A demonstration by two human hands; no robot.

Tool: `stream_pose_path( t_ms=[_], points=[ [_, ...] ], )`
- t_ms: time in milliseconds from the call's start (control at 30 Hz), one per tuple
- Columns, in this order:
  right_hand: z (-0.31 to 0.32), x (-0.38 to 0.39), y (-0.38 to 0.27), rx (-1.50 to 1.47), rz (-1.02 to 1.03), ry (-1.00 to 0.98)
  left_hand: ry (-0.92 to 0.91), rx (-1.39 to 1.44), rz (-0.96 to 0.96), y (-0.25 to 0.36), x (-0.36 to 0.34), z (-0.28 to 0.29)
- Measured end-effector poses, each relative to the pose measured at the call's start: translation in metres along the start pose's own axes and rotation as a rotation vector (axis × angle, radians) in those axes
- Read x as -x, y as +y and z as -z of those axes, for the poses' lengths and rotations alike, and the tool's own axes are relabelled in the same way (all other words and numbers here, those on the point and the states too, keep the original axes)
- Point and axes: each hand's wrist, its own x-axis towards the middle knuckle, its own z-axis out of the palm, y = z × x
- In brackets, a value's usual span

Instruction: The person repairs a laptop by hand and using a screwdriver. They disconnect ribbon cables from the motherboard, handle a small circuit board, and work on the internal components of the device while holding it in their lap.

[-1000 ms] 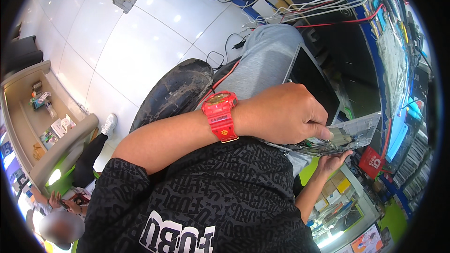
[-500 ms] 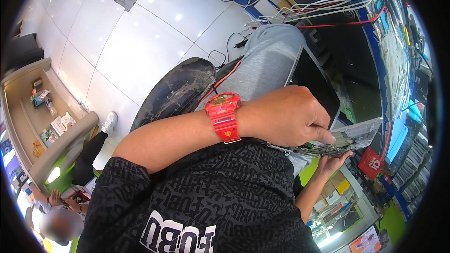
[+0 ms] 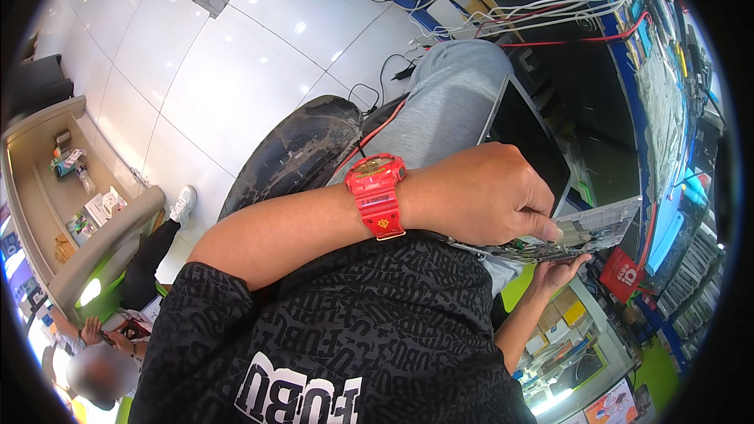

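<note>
An opened-up laptop rests on my lap, its dark screen [image 3: 525, 141] raised against my leg in grey trousers [image 3: 440, 94] and its silver base [image 3: 601, 220] showing bare internals. My left hand [image 3: 491, 192], with a red watch [image 3: 378, 192] on the wrist, is over the base, fingers curled and thumb down among the internals; whatever lies between the fingertips is hidden. My right hand [image 3: 554, 273] grips the base from underneath near its right end, fingertips at the edge.
A worn black seat [image 3: 283, 149] is left of my leg. Cables [image 3: 558, 8] run along a cluttered bench [image 3: 660, 102] at right. A glass counter [image 3: 573, 345] stands lower right, a beige desk [image 3: 43, 188] at left. Another person [image 3: 102, 373] sits at lower left, holding something.
My left hand has shifted slightly right and down since a second ago, with hardly any movement in the last half second. My right hand stays under the laptop base.
</note>
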Motion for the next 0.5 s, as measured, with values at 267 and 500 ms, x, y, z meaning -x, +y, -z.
stream_pose_path(
  t_ms=[267,500],
  points=[
    [-0.003,0.000,0.002,0.015,-0.003,-0.001,0.008,-0.004,-0.017,-0.003,0.000,0.001],
    [0.007,0.000,0.005,-0.022,-0.026,-0.038,-0.011,-0.094,0.008,-0.004,-0.001,0.006]
  ],
)
